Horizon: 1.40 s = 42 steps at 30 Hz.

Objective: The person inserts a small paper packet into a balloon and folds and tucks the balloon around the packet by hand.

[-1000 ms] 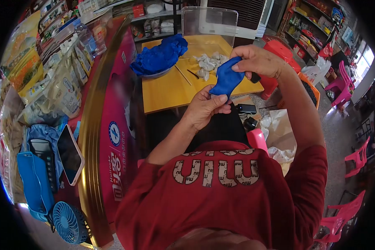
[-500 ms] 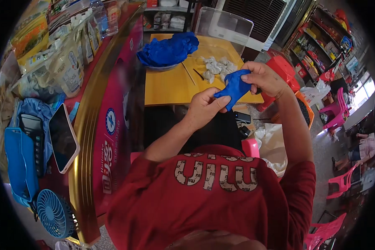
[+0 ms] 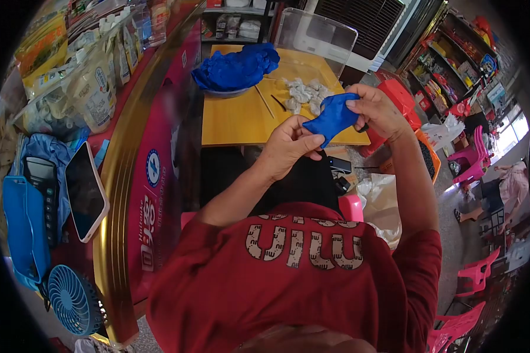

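Note:
A small piece of blue cloth (image 3: 337,116) is stretched between my two hands, above the near right edge of a yellow table (image 3: 229,123). My left hand (image 3: 290,146) pinches its lower left corner between thumb and fingers. The upper right end is gripped by my right hand (image 3: 381,113), thumb on top. Behind them, a heap of blue cloth (image 3: 237,66) fills a shallow dish (image 3: 225,94) at the table's back left. Whitish crumpled lumps (image 3: 303,93) lie in a pile just beyond the held piece. A thin stick (image 3: 265,102) rests between heap and lumps.
On my left, a gold-edged counter (image 3: 121,194) carries a tablet or phone (image 3: 87,191), a calculator (image 3: 41,176), a blue fan (image 3: 73,299) and packaged goods (image 3: 88,94). A clear plastic panel (image 3: 318,38) stands behind the table. Pink chairs (image 3: 474,159) and a person (image 3: 512,182) are at right.
The blue cloth has been turned and spread flatter, its right end slightly higher. Both hands keep hold of it. The person at far right has shifted, and the view has moved slightly.

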Each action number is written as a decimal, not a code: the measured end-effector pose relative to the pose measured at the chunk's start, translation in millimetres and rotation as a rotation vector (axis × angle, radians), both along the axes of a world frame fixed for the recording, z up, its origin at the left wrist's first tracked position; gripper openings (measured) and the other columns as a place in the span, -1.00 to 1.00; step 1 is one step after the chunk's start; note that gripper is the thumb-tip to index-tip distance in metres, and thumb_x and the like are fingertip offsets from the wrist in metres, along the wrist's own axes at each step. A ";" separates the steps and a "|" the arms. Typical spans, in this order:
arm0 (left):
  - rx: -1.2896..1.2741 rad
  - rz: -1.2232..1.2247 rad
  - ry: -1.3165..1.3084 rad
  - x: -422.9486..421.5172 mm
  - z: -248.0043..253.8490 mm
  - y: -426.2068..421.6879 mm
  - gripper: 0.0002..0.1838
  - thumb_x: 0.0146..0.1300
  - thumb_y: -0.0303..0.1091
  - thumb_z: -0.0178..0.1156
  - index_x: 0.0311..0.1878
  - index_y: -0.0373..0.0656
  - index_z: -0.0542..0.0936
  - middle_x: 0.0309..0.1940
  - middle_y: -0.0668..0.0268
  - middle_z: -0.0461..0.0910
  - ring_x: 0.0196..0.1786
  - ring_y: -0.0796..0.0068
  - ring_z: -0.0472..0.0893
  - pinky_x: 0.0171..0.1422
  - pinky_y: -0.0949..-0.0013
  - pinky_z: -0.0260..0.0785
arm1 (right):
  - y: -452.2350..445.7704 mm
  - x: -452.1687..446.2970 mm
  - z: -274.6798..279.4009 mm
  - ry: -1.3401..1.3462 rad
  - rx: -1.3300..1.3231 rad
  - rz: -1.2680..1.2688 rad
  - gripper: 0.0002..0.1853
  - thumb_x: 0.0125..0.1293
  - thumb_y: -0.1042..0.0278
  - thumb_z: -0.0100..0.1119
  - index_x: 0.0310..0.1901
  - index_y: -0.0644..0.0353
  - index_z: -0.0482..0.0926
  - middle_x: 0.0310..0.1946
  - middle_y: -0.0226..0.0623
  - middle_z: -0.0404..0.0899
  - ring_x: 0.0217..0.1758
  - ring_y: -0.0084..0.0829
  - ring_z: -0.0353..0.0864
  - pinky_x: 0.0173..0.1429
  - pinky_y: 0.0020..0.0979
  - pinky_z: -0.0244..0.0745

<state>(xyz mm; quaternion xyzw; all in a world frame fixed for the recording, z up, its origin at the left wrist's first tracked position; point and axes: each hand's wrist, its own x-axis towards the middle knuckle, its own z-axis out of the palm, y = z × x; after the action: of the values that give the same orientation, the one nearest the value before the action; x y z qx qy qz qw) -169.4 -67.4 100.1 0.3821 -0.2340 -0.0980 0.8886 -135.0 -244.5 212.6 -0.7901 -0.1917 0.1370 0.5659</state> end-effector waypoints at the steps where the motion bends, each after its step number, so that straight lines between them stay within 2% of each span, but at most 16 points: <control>1: 0.033 0.031 0.020 -0.4 -0.9 -1.7 -0.75 0.05 -0.44 0.09 -0.22 -0.26 0.31 -0.44 0.31 0.40 -0.49 0.61 0.45 -0.37 0.57 0.42 | 0.1 0.6 -1.6 0.001 -0.001 0.002 -0.79 0.05 0.32 0.07 -0.31 0.26 0.43 -0.55 -0.42 0.41 -0.67 -0.69 0.33 -0.55 -0.72 0.27; 4: 0.046 0.049 0.036 3.2 -7.5 -4.7 -0.78 0.00 -0.53 0.10 -0.26 -0.25 0.32 -0.47 0.27 0.42 -0.44 0.53 0.48 -0.35 0.46 0.46 | 0.1 0.5 -7.3 -0.005 -0.023 0.015 -0.79 0.05 0.32 0.07 -0.32 0.25 0.43 -0.55 -0.42 0.41 -0.67 -0.68 0.33 -0.55 -0.71 0.28; 8: -0.008 0.001 0.051 3.7 -5.7 -5.9 -0.81 0.02 -0.53 0.07 -0.27 -0.26 0.32 -0.46 0.25 0.42 -0.46 0.50 0.51 -0.36 0.43 0.46 | 1.3 -2.4 -10.5 -0.013 0.010 -0.071 -0.79 0.03 0.32 0.08 -0.33 0.26 0.43 -0.56 -0.42 0.41 -0.67 -0.68 0.33 -0.56 -0.70 0.28; 10: -0.079 -0.170 0.212 1.6 -1.3 -2.9 -0.78 0.03 -0.51 0.08 -0.24 -0.25 0.30 -0.49 0.24 0.43 -0.50 0.47 0.53 -0.40 0.42 0.47 | 0.6 -4.0 -10.3 -0.015 0.035 -0.108 -0.80 0.02 0.33 0.08 -0.34 0.26 0.43 -0.56 -0.42 0.41 -0.67 -0.68 0.33 -0.56 -0.70 0.28; 13: -0.079 -0.307 0.269 3.6 0.1 -1.2 -0.73 0.03 -0.47 0.09 -0.20 -0.24 0.28 -0.53 0.24 0.44 -0.52 0.45 0.54 -0.45 0.42 0.47 | -1.5 -7.3 -11.1 0.002 0.070 -0.117 -0.80 0.01 0.33 0.08 -0.34 0.25 0.43 -0.56 -0.42 0.41 -0.67 -0.68 0.33 -0.56 -0.70 0.28; 17: -0.013 -0.259 0.216 8.0 -13.4 -7.1 -0.67 0.00 -0.46 0.13 -0.17 -0.22 0.25 -0.57 0.25 0.43 -0.58 0.50 0.52 -0.52 0.44 0.45 | -1.2 -9.2 -21.5 -0.016 0.066 -0.071 -0.80 0.02 0.34 0.07 -0.34 0.25 0.43 -0.56 -0.42 0.41 -0.66 -0.69 0.34 -0.56 -0.71 0.29; 19: 0.031 -0.257 0.169 4.0 -12.8 -7.7 -0.66 -0.02 -0.49 0.15 -0.18 -0.23 0.25 -0.51 0.26 0.42 -0.54 0.53 0.49 -0.46 0.46 0.46 | -1.0 -9.8 -27.3 -0.023 0.090 -0.069 -0.80 0.02 0.35 0.07 -0.33 0.25 0.43 -0.57 -0.43 0.41 -0.66 -0.69 0.34 -0.56 -0.71 0.29; 23: 0.104 -0.223 0.143 -5.1 -3.8 -9.8 -0.63 -0.04 -0.53 0.15 -0.16 -0.22 0.24 -0.54 0.26 0.44 -0.54 0.50 0.50 -0.40 0.42 0.43 | -3.6 -13.3 -33.3 -0.009 0.223 -0.105 -0.86 0.05 0.39 0.07 -0.35 0.22 0.41 -0.61 -0.45 0.43 -0.70 -0.72 0.36 -0.63 -0.76 0.29; 25: 0.137 -0.103 -0.020 -10.4 -0.9 -12.3 -0.66 -0.02 -0.51 0.14 -0.18 -0.27 0.26 -0.47 0.27 0.42 -0.42 0.53 0.48 -0.27 0.42 0.43 | -8.5 -12.5 -36.5 -0.009 0.275 -0.135 -0.86 0.05 0.39 0.06 -0.34 0.22 0.41 -0.61 -0.45 0.43 -0.70 -0.72 0.37 -0.64 -0.76 0.29; 28: 0.084 -0.251 0.011 -8.3 -6.5 -12.2 -0.70 0.01 -0.43 0.13 -0.20 -0.29 0.31 -0.46 0.27 0.43 -0.36 0.53 0.48 -0.21 0.43 0.40 | -20.2 -10.4 -42.1 0.021 0.399 -0.160 -0.83 0.03 0.35 0.07 -0.34 0.23 0.43 -0.57 -0.44 0.43 -0.63 -0.70 0.36 -0.65 -0.71 0.27; 32: 0.147 -0.289 0.150 -2.2 -12.4 -14.1 -0.73 0.03 -0.35 0.12 -0.23 -0.28 0.38 -0.43 0.29 0.45 -0.37 0.55 0.48 -0.22 0.50 0.37 | -19.9 -21.2 -41.7 0.052 0.263 -0.124 -0.82 0.03 0.34 0.05 -0.32 0.20 0.43 -0.56 -0.43 0.42 -0.62 -0.68 0.36 -0.60 -0.70 0.25; 34: 0.323 -0.250 0.093 -2.1 -15.0 -15.5 -0.73 -0.02 -0.50 0.10 -0.20 -0.30 0.39 -0.42 0.25 0.47 -0.39 0.48 0.50 -0.22 0.42 0.39 | -17.5 -24.5 -42.4 0.072 0.169 -0.087 -0.81 0.02 0.33 0.05 -0.31 0.20 0.43 -0.54 -0.42 0.42 -0.61 -0.67 0.35 -0.57 -0.67 0.24; 37: 0.397 -0.343 0.044 -3.2 -20.2 -18.8 -0.71 -0.09 -0.55 0.12 -0.21 -0.29 0.42 -0.40 0.24 0.47 -0.38 0.46 0.50 -0.27 0.46 0.39 | -8.1 -33.4 -34.2 0.022 -0.103 0.046 -0.81 0.07 0.30 0.04 -0.27 0.14 0.41 -0.50 -0.48 0.42 -0.51 -0.69 0.38 -0.52 -0.66 0.29; 40: 0.401 -0.365 0.087 -7.7 -13.7 -17.2 -0.70 -0.10 -0.55 0.15 -0.21 -0.29 0.42 -0.37 0.24 0.47 -0.33 0.44 0.50 -0.27 0.43 0.40 | -7.8 -28.0 -47.2 -0.017 -0.145 0.221 -0.77 0.09 0.25 0.03 -0.26 0.19 0.40 -0.44 -0.46 0.42 -0.43 -0.66 0.38 -0.45 -0.64 0.32; 42: 0.416 -0.394 0.058 -9.0 -13.4 -17.4 -0.67 -0.11 -0.53 0.17 -0.18 -0.28 0.42 -0.33 0.23 0.47 -0.29 0.42 0.49 -0.28 0.41 0.40 | -10.4 -28.4 -50.0 -0.005 -0.126 0.227 -0.77 0.09 0.26 0.03 -0.26 0.20 0.40 -0.43 -0.45 0.42 -0.43 -0.66 0.38 -0.44 -0.64 0.32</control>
<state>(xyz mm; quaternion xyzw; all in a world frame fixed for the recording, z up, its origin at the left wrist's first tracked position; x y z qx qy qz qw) -178.4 -84.8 86.7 0.5003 -0.2532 -0.3252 0.7615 -163.4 -254.9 162.5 -0.7976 -0.2724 0.2097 0.4957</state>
